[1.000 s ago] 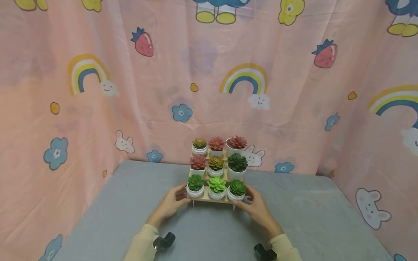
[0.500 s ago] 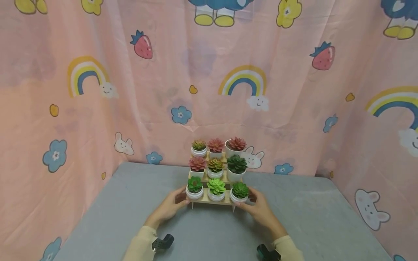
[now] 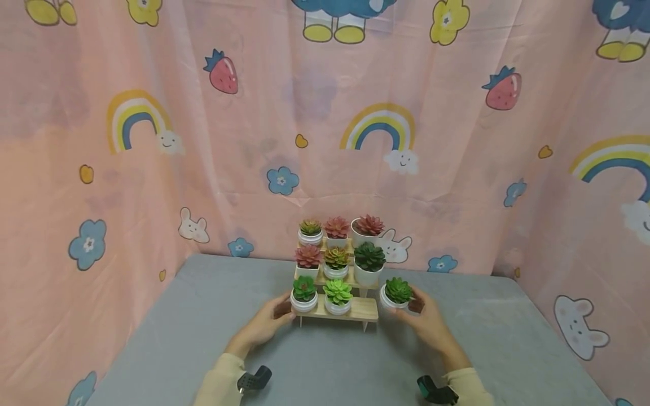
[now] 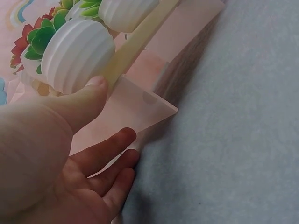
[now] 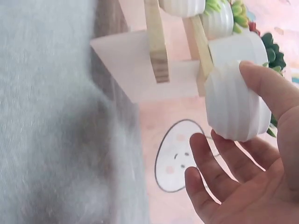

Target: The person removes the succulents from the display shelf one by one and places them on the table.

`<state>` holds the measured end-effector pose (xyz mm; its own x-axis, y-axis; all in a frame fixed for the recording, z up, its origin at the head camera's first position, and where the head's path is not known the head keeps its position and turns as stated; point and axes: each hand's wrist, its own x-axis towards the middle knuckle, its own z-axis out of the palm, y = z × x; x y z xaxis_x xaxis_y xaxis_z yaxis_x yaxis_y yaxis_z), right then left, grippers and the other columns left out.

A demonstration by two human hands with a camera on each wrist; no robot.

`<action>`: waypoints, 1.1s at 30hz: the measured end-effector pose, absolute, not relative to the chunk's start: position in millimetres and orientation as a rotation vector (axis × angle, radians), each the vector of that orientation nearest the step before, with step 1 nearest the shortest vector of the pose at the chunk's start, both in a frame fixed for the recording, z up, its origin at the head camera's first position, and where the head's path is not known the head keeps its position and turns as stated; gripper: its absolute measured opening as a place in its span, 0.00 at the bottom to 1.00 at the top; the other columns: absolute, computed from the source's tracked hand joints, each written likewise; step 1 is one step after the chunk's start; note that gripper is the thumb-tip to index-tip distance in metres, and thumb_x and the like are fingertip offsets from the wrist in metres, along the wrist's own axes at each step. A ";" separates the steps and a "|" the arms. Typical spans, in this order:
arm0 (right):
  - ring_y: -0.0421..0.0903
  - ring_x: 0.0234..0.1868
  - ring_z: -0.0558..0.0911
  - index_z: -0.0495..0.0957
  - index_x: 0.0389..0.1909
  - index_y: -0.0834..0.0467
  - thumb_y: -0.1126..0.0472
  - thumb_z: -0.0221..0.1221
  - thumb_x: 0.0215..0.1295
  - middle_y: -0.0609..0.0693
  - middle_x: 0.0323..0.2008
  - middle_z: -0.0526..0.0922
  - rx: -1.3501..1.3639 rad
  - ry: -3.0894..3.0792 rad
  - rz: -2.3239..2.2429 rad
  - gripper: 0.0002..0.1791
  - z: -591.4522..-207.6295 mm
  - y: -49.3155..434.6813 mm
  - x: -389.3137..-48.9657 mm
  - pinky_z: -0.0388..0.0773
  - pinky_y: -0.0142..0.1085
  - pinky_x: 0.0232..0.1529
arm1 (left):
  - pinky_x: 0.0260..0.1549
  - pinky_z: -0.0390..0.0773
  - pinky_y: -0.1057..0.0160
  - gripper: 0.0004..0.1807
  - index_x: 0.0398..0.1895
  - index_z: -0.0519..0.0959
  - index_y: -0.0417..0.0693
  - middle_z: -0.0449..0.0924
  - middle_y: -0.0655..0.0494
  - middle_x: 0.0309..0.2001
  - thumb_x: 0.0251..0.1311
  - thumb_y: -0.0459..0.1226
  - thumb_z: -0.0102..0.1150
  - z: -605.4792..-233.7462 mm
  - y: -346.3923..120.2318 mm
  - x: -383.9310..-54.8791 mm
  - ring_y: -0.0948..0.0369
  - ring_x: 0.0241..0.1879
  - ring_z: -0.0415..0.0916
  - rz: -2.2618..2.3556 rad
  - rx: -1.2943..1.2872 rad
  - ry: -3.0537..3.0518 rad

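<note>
My right hand (image 3: 431,324) holds a small green potted succulent (image 3: 396,292) off the stand's right end; thumb and fingers lie on opposite sides of its ribbed white pot (image 5: 236,102) in the right wrist view. The three-tier wooden stand (image 3: 364,309) bears several other succulents in white pots. On its front step are a dark green succulent (image 3: 303,288) at the left and a bright green one (image 3: 337,292) in the middle. At the stand's left end is my left hand (image 3: 261,324), its thumb touching near the ribbed pot (image 4: 79,56), its fingers loosely bent beside the side panel (image 4: 126,107).
The grey tabletop (image 3: 178,321) spreads around the stand. Close behind it hangs a pink printed curtain (image 3: 325,186). A dark green succulent in a larger white pot (image 3: 369,262) stands on the middle step's right end.
My right hand has moved right, taking the green potted succulent off the front step's right end, where bare wood now shows. My left hand has stayed about where it was.
</note>
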<state>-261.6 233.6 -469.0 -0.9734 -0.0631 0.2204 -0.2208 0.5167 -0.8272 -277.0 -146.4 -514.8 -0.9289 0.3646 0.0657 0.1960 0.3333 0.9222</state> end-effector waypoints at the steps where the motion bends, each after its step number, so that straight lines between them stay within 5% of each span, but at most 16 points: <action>1: 0.51 0.58 0.79 0.66 0.71 0.66 0.60 0.68 0.63 0.63 0.63 0.78 0.226 -2.589 1.441 0.37 -469.0 235.5 -261.5 0.78 0.46 0.60 | 0.65 0.74 0.42 0.34 0.78 0.57 0.39 0.69 0.31 0.69 0.73 0.36 0.56 -514.7 -146.1 -277.0 0.37 0.68 0.69 1.652 0.513 2.437; 9: 0.62 0.60 0.79 0.66 0.70 0.67 0.62 0.67 0.64 0.66 0.63 0.76 0.152 -2.582 1.419 0.36 -478.7 243.8 -264.2 0.77 0.55 0.60 | 0.66 0.72 0.40 0.34 0.78 0.56 0.36 0.68 0.30 0.70 0.73 0.34 0.55 -511.4 -146.1 -275.3 0.36 0.69 0.69 1.676 0.543 2.417; 24: 0.62 0.56 0.81 0.67 0.68 0.69 0.58 0.70 0.62 0.70 0.62 0.76 -0.049 -2.715 1.355 0.37 -499.2 257.2 -271.8 0.83 0.48 0.53 | 0.66 0.72 0.40 0.35 0.78 0.55 0.34 0.67 0.29 0.70 0.73 0.35 0.54 -514.8 -145.8 -277.2 0.36 0.68 0.69 1.670 0.564 2.416; 33: 0.66 0.57 0.80 0.66 0.67 0.75 0.61 0.69 0.61 0.74 0.59 0.76 -0.074 -2.772 1.280 0.38 -505.5 259.3 -271.4 0.79 0.56 0.58 | 0.65 0.74 0.42 0.35 0.78 0.57 0.36 0.70 0.30 0.68 0.73 0.37 0.55 -519.9 -147.0 -276.0 0.37 0.67 0.71 1.659 0.577 2.444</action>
<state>-271.4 259.3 -505.5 -0.9950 0.0806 0.0590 0.0074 0.6480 -0.7616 -276.0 -147.0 -519.9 -0.9182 0.3823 0.1036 0.2375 0.3220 0.9165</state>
